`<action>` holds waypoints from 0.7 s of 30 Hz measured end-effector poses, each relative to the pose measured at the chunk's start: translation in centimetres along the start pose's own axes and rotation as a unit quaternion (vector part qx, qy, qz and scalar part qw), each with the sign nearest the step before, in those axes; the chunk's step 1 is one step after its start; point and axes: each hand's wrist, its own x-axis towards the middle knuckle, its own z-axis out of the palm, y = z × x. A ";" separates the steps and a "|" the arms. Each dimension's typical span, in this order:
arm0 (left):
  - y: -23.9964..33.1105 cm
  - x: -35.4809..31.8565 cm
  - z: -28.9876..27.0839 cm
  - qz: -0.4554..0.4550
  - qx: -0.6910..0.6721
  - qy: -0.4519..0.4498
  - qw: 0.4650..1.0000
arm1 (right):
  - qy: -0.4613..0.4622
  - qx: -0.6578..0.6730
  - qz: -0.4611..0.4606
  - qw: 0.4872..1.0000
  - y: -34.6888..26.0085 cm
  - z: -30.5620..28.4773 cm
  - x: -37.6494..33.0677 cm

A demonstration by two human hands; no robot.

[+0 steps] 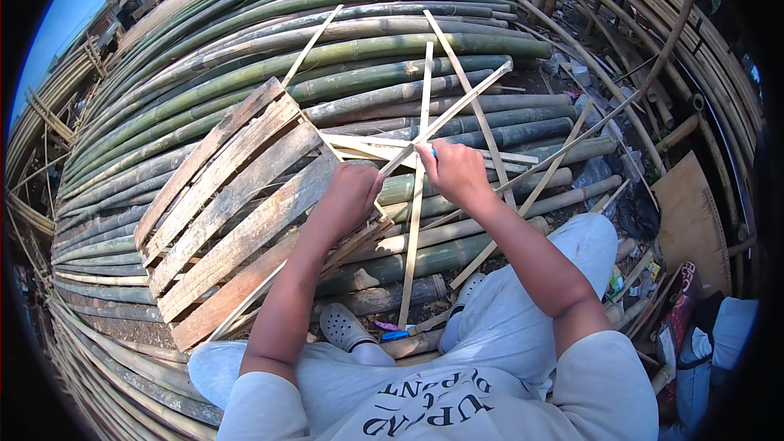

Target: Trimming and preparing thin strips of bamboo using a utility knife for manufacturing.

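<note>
I have the left hand (351,194) with fingers clamped on the near end of a split bamboo strip (469,100); its long axis runs forward-right from them, past the right hand (457,170), fingers closed around a mostly hidden blue object (434,150).

Left hand (349,198) clenched, left forearm (292,286) toward one o'clock. Right hand (455,171) near it, clenched, right forearm (531,250) toward eleven.

The held strip (464,104) is showing smooth, matt wood; the slatted panel (249,243) is looking rough, its wood weathered. Bamboo poles (367,51) are gleaming smoothly. The 2 clogs (341,325) are resembling matt plastic; shirt (608,376) and trousers (563,257) are showing matt cloth.
</note>
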 end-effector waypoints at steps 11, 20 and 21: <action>0.3 0.2 0.4 0.007 0.009 0.000 1.000 | -0.031 0.044 0.080 0.995 0.4 -0.6 0.4; 1.1 0.2 -0.1 -0.005 0.015 -0.011 1.000 | -0.009 0.068 0.124 0.990 0.8 -0.8 0.8; 1.2 0.2 -0.1 -0.014 0.024 -0.013 1.000 | -0.001 0.090 0.109 0.990 0.5 -0.4 0.2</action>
